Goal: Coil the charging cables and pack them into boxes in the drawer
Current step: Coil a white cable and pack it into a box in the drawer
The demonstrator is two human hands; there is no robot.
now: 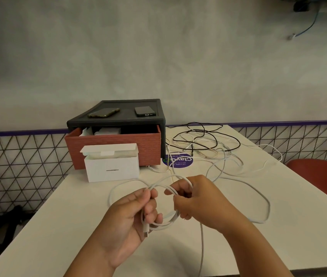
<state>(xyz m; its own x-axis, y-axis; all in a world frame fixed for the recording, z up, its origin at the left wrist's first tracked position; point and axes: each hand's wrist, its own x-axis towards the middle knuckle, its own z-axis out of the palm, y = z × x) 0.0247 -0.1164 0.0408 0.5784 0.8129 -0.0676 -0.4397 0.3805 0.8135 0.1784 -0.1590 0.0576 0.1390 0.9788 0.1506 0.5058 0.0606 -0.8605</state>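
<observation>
Over the white table (62,226), my left hand (132,216) pinches a partly coiled white charging cable (266,206), its plug sticking out below the fingers. My right hand (194,198) grips the same cable's loops a little to the right. The rest of that cable trails in a wide loop to the right and off the table's front edge. A small white box (111,166) stands with its lid flap open in front of the red drawer (116,148), which is pulled out of a black cabinet (118,118). White boxes show inside the drawer.
A tangle of black and white cables (202,144) lies at the back right of the table. Two phones (103,112) rest on the cabinet's top. A round purple sticker (177,160) is on the table. A red chair (322,176) stands at the right.
</observation>
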